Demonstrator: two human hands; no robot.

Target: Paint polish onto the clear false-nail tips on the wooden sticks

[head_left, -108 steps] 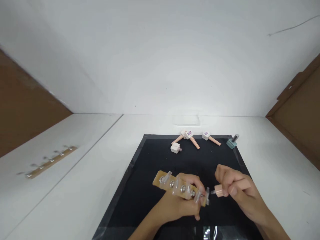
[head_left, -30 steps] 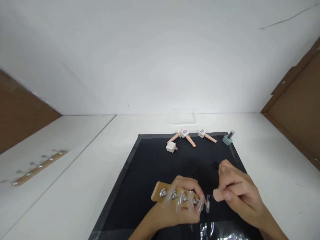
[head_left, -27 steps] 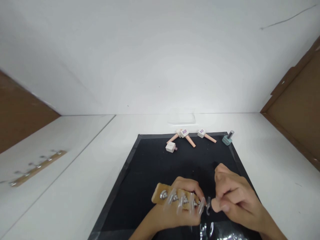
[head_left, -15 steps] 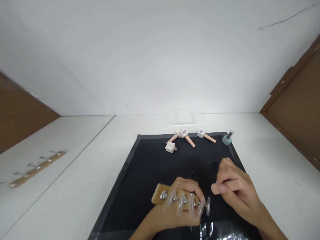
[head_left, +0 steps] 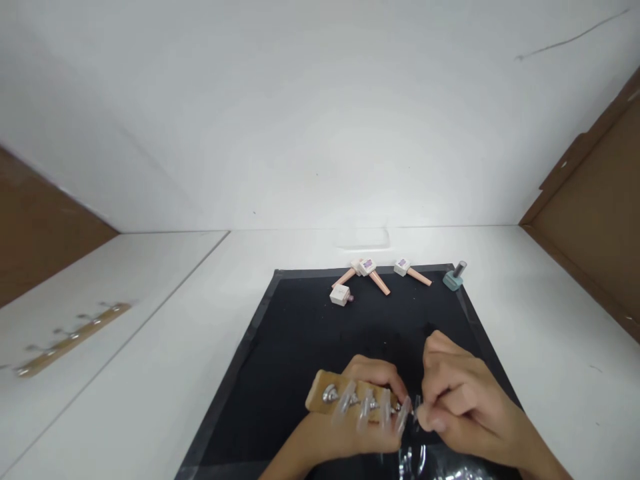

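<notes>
Head view: at lower centre of the frame, the left hand (head_left: 350, 437) is wrapped around a stand (head_left: 341, 383) bearing clear tips (head_left: 364, 412). At lower right, the right hand (head_left: 463, 400) pinches a peach cap (head_left: 424, 417) beside the endmost tip (head_left: 417, 403); contact cannot be told. Teal bottle (head_left: 453, 281) sits at the mat's (head_left: 300, 333) upper right corner.

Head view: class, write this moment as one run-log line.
left hand: holds tan strip with clear nail tips; right hand: pinches peach cap beside end tip; black mat: teal bottle, uncapped white bottle
</notes>
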